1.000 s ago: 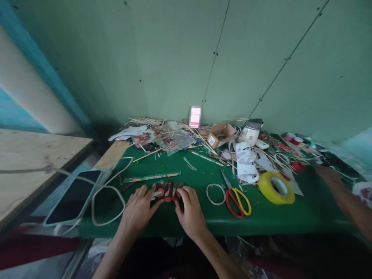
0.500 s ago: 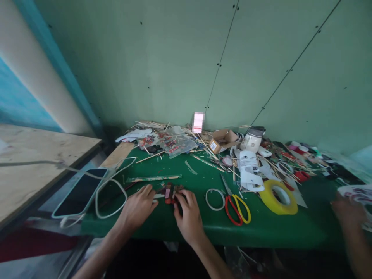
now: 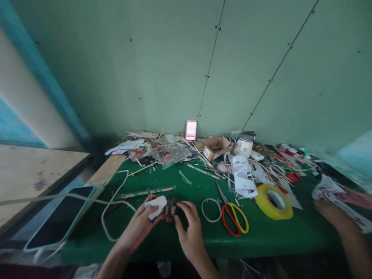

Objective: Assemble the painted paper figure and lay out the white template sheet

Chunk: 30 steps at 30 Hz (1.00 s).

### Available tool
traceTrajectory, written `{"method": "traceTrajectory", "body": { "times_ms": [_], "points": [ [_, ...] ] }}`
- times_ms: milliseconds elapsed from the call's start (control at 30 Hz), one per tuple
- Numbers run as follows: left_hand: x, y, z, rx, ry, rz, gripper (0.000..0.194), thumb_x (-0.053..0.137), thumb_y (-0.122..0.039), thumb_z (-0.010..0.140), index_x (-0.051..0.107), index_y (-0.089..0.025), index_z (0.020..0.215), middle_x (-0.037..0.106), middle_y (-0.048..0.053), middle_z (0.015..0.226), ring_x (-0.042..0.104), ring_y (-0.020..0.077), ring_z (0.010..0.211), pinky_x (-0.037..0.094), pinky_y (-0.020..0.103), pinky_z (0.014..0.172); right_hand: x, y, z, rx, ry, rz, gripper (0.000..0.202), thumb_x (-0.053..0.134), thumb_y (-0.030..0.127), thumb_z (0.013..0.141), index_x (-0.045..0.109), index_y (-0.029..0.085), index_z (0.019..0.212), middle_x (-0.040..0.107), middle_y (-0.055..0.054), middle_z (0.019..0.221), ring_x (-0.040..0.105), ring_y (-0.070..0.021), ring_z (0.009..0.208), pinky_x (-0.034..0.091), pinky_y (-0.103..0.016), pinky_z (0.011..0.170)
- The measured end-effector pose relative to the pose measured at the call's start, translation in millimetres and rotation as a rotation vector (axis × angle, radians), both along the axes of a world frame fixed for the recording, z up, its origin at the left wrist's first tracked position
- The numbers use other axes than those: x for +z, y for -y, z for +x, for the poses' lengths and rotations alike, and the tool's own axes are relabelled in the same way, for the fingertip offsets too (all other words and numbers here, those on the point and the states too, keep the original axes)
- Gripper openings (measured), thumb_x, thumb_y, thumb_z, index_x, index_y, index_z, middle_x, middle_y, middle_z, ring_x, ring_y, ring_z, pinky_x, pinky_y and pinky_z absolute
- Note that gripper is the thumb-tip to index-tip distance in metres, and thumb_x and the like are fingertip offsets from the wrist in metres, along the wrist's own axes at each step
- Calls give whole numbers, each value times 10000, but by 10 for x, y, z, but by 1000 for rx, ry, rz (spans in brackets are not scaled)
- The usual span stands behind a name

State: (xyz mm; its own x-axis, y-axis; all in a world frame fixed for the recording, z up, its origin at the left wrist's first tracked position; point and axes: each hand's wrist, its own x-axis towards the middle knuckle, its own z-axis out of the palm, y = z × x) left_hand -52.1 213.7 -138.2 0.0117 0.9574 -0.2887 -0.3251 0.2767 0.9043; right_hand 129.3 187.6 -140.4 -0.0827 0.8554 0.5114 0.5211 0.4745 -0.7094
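Observation:
My left hand (image 3: 142, 224) is closed, with its thumb on top of a flat white piece with rounded ends (image 3: 157, 205), perhaps card or plastic. A thin reddish thing (image 3: 149, 194) sticks up behind those fingers. Just right of the white piece is a small bundle of brown and dark red bits (image 3: 170, 211), whose exact kind I cannot make out. My right hand (image 3: 190, 228) curves beside this bundle, thumb and forefinger apart, their tips at its right edge. A narrow strip with a stick (image 3: 148, 192) lies behind both hands on the green tabletop (image 3: 203, 242).
To the right lie a clear ring of tubing (image 3: 211, 199), red-and-yellow scissors (image 3: 232, 217) and a yellow tape roll (image 3: 266, 207). A phone (image 3: 62, 217) and white cable are left. Sticks, bags, a small carton (image 3: 207, 153) and a jar (image 3: 244, 146) crowd the back. Another person's hands (image 3: 331, 213) hold printed paper.
My left hand now has the white piece raised under its thumb. My right hand has stayed by the bundle. The view has shifted, and the other person's second hand has appeared.

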Motion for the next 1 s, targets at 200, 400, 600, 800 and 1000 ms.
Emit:
{"method": "traceTrajectory", "body": {
  "times_ms": [200,400,600,800,1000],
  "points": [
    [-44,4,63,-199,-937,579,323,387,-150,910,635,-189,1113,612,116,1150,556,298,1099,437,522,991,-41,-8,46,-53,-46,-30,285,499,173,986,598,246,1242,607,-68,1193,596,-179,1141,516,-303,999],
    [-109,-14,45,-377,-1249,669,492,563,-226,889,546,-237,1380,550,112,1257,491,333,1198,407,577,1035,10,17,-6,-40,-48,-55,266,515,178,973,623,261,1201,610,-70,1183,615,-185,1104,547,-290,941],
    [-63,-40,62,-283,-794,572,480,548,-287,934,528,-245,1411,473,116,1269,544,244,1166,491,384,1014,76,-15,-18,29,-80,-113,242,510,206,1000,626,252,1207,596,-90,1195,610,-193,1110,556,-302,932],
    [59,-23,167,-68,-275,370,435,363,-411,1034,634,-184,1288,603,85,985,601,191,900,535,327,888,52,-19,-63,-23,-100,-54,214,521,217,1003,628,227,1188,595,-102,1142,618,-191,1046,560,-305,888],
    [109,24,302,12,-201,378,429,351,-401,1013,690,-199,1183,656,104,1215,577,259,1230,453,425,1104,171,-98,-236,163,-188,-169,303,563,260,984,601,228,1283,619,-100,1211,640,-196,1073,568,-294,903]
  ]
}}
